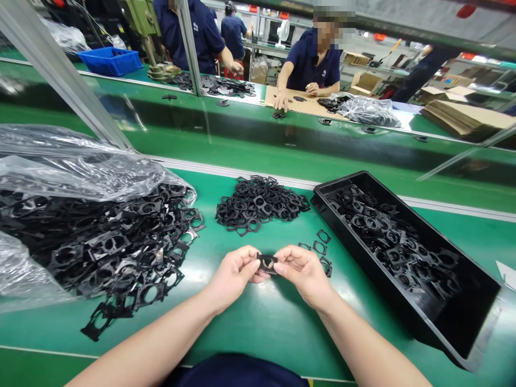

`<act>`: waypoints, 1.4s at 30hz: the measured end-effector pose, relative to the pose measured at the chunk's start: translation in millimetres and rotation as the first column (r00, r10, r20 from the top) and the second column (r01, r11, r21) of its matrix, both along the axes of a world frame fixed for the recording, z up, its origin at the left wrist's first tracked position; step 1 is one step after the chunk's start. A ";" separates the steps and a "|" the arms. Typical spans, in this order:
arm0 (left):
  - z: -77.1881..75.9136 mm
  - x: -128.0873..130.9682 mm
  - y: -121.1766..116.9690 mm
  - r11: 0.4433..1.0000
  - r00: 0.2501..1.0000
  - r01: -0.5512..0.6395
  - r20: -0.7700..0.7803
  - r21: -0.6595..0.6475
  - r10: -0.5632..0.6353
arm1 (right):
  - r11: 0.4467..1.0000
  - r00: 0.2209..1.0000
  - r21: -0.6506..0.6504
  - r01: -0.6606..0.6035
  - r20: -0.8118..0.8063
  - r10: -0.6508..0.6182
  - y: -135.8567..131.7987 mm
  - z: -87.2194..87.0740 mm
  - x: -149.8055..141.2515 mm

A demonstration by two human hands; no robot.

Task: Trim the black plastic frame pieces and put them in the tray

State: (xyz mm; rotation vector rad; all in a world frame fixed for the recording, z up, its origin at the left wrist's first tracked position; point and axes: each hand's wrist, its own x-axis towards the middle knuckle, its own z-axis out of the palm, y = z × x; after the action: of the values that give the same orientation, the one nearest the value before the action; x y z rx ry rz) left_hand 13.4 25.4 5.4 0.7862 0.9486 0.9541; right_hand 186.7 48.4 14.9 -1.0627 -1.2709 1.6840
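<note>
I see a long black bin [435,344] on the right of the green table [242,344], with black parts inside. A small pile [262,204] sits between the bin and the clear bag [88,172]. My left hand [237,269] and right hand [300,269] pinch one black part [266,263] above the table.

"How are the arms held?"

"The bare left forearm [161,328] and bare right forearm [366,333] reach forward from the lower edge, slanting inward."

"And the hands?"

"The bare left hand [234,274] and bare right hand [308,271] face each other, close but apart. Each has its thumb on the near side, pinching against curled fingers."

"Wrists?"

"The left wrist [213,297] and right wrist [325,297] sit wider apart than the fingertips."
</note>
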 end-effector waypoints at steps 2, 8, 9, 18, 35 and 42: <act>-1.8 0.9 0.2 0.999 0.999 0.017 0.033 -0.043 -0.016 | 1.000 1.000 -0.008 0.009 -0.006 -0.009 0.8 -1.2 -0.1; -2.1 4.7 -3.2 0.996 0.992 -0.077 0.106 0.053 0.071 | 0.998 0.999 -0.050 0.028 -0.016 -0.029 -0.1 3.6 0.4; -1.6 4.6 -3.6 0.994 0.991 -0.082 0.111 0.071 0.074 | 0.998 0.999 -0.057 0.028 -0.019 -0.029 -0.4 4.8 0.6; 0.7 -0.9 0.5 0.994 0.995 -0.017 -0.099 0.110 0.027 | 0.991 0.999 -0.132 0.001 -0.036 -0.006 1.4 8.9 4.5; 1.4 -1.6 -1.6 0.998 0.998 -0.023 -0.058 0.060 0.026 | 0.984 0.995 -0.143 -0.102 -0.017 0.101 6.0 3.9 9.5; 2.5 -2.3 2.1 0.992 0.979 -0.091 -0.172 0.083 0.105 | 0.992 0.990 -0.059 -0.112 0.080 0.116 5.1 3.4 5.1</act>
State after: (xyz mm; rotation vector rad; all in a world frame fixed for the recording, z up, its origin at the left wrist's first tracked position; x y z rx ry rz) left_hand 11.0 27.4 7.9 0.9053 1.1190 1.0226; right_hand 191.8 53.5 18.3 -1.1208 -1.3684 1.7850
